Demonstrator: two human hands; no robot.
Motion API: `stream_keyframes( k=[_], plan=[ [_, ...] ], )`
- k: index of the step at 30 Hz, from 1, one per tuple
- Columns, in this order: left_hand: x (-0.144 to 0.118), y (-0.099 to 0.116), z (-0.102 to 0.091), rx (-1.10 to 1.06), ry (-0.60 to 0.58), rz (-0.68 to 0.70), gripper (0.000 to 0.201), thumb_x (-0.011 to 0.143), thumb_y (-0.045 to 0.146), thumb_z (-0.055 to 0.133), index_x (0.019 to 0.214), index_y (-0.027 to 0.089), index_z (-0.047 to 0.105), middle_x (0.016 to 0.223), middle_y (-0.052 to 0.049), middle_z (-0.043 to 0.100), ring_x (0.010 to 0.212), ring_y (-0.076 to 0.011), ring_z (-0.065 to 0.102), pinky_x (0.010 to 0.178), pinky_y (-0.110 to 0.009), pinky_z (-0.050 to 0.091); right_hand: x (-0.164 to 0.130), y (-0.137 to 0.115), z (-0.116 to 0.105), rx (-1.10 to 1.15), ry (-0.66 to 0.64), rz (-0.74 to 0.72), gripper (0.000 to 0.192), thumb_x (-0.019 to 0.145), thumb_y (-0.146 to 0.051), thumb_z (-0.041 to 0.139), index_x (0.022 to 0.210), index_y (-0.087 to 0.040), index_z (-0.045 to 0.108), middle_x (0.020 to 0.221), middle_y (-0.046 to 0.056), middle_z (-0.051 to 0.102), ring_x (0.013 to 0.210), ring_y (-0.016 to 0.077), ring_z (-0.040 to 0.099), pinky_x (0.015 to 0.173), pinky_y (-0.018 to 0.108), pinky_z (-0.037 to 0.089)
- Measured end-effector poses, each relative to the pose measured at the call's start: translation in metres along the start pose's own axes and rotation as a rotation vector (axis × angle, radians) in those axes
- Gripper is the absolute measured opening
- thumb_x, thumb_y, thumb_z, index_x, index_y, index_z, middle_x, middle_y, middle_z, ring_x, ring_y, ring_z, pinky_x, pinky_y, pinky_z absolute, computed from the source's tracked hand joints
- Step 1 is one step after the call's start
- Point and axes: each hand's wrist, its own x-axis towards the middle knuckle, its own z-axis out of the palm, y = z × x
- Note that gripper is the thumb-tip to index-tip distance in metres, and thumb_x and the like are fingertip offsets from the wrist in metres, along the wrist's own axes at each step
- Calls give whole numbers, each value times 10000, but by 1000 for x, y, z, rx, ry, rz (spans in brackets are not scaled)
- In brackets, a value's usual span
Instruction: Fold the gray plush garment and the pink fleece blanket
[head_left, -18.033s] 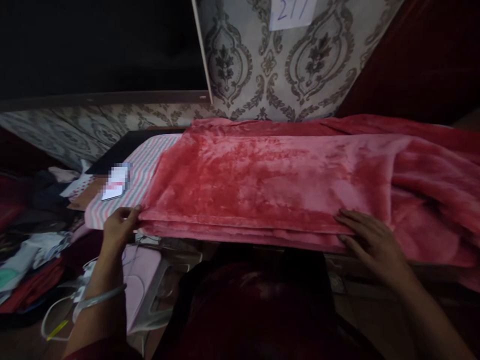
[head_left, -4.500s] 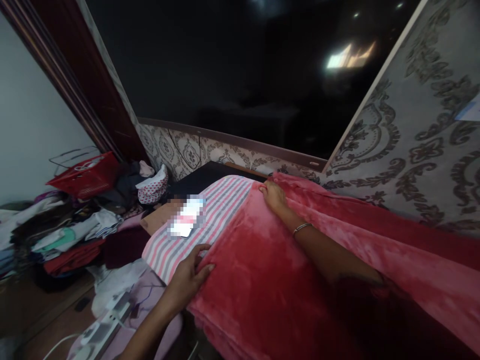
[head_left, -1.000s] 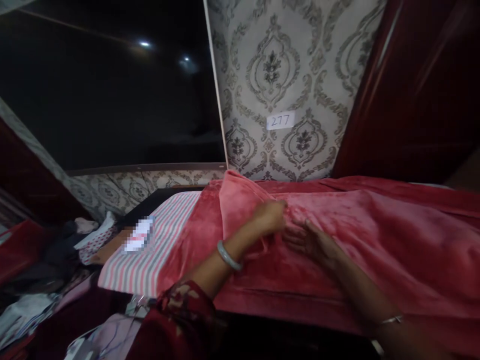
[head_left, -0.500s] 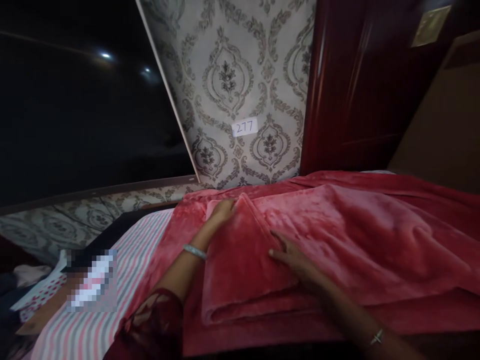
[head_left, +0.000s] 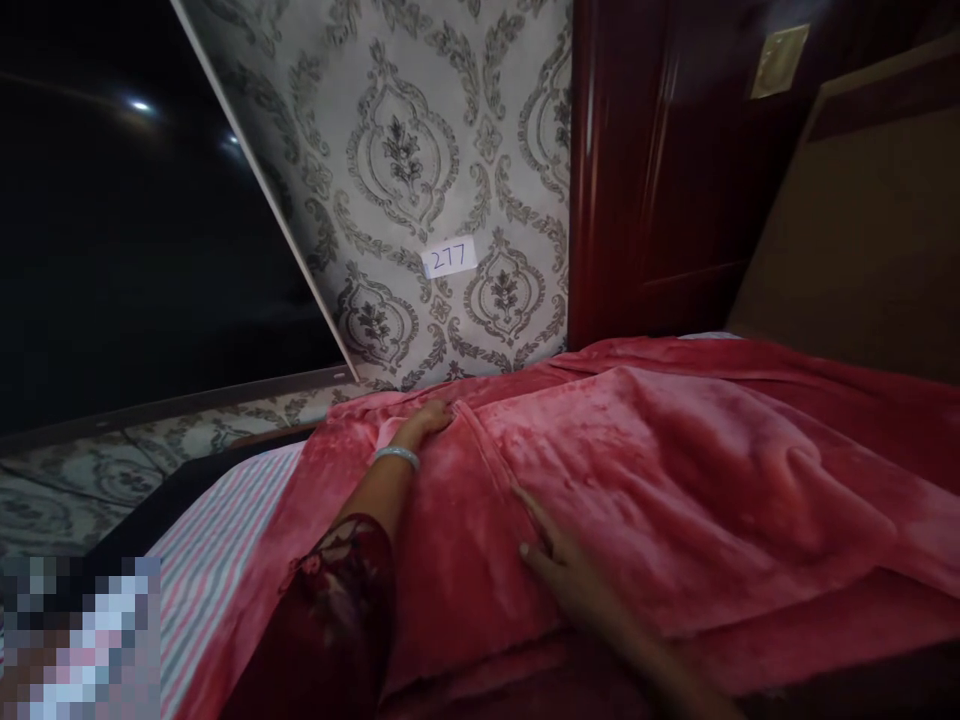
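A: We see the red plush blanket (head_left: 645, 480) spread over the striped sheet (head_left: 217, 520), its right side cut off by the frame. The left hand (head_left: 426, 420) lies on the fold's far corner.

B: Its fingers sink into the pile, so we cannot tell if they pinch. The right hand (head_left: 566, 575) lies flat, fingers spread, grasping nothing. The lower left corner is blurred out.
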Motion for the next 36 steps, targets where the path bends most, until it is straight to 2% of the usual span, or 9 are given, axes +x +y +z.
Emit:
stream_keyframes(
  k=[4,8,12,15,18,22,30,33,36],
  plan=[
    [8,2,-7,-60,27,-30,70,763,215,642,784,150,657,723,-31,660,728,-193,612,698,-272,483,-8,-13,-7,88,-6,-1,679,863,-383,599,1520,-254,484,1574,67,454,1494,270,344,1259,505,211],
    [27,24,-8,-137,86,41,68,819,233,584,820,168,605,736,14,584,706,-151,529,672,-247,442,-23,-18,-21,111,81,-4,619,885,-398,578,1490,-281,516,1575,44,456,1495,261,342,1244,501,257],
    [43,53,16,-176,56,120,133,802,286,644,758,180,578,730,13,571,706,-152,504,676,-249,431,-35,-2,-35,62,189,-7,638,876,-406,585,1499,-298,497,1559,46,476,1491,271,351,1246,523,243],
    [49,64,38,-169,-34,147,281,754,360,719,618,192,540,629,13,537,639,-157,490,629,-261,408,-38,11,-41,75,197,3,680,862,-426,593,1514,-281,470,1546,73,491,1454,285,412,1212,528,316],
    [53,63,47,-166,-76,162,355,758,409,716,554,200,515,563,22,492,597,-150,463,601,-260,382,-39,11,-45,99,179,34,684,856,-446,619,1501,-266,485,1544,92,492,1434,297,441,1181,528,364],
    [62,57,49,-178,-46,175,311,772,345,677,562,205,496,548,38,445,613,-141,433,607,-248,369,-41,-2,-51,109,123,69,720,825,-433,660,1500,-248,491,1535,101,501,1417,304,461,1178,524,370],
    [60,55,73,-178,44,146,199,808,253,610,633,185,545,646,-13,564,722,-177,520,707,-270,426,-39,7,-62,66,115,92,743,826,-363,627,1536,-257,435,1561,84,471,1422,268,461,1189,483,365],
    [53,57,71,-171,49,133,170,814,250,622,669,169,586,718,-47,633,772,-195,569,761,-286,455,-38,14,-62,28,123,85,738,827,-377,627,1533,-265,440,1569,82,461,1425,278,456,1182,493,371],
    [46,57,57,-179,40,122,172,825,296,644,728,154,641,776,-63,682,797,-212,616,779,-295,485,-39,15,-64,-3,118,75,724,830,-401,625,1522,-270,458,1556,94,476,1387,303,498,1140,518,421]
  ],
)
